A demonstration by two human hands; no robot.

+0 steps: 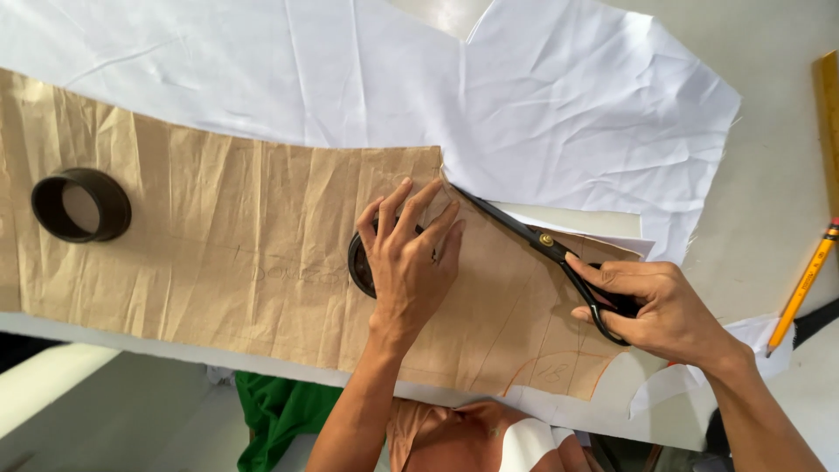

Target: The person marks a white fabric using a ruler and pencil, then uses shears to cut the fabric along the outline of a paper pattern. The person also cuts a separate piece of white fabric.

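Observation:
My right hand (651,306) grips black scissors (524,232), whose blades lie along the slanted edge of a brown paper pattern (218,236). The pattern lies over white fabric (559,105) on the table. My left hand (411,258) presses flat on the pattern with fingers spread, resting on a black ring weight (358,262) that it mostly hides. The scissor tips reach up near the pattern's upper right corner, just right of my left fingertips.
A second black ring weight (80,205) sits on the pattern's left end. A yellow pencil (806,284) and a yellow ruler (828,114) lie at the right edge. Green cloth (280,411) shows below the table's near edge.

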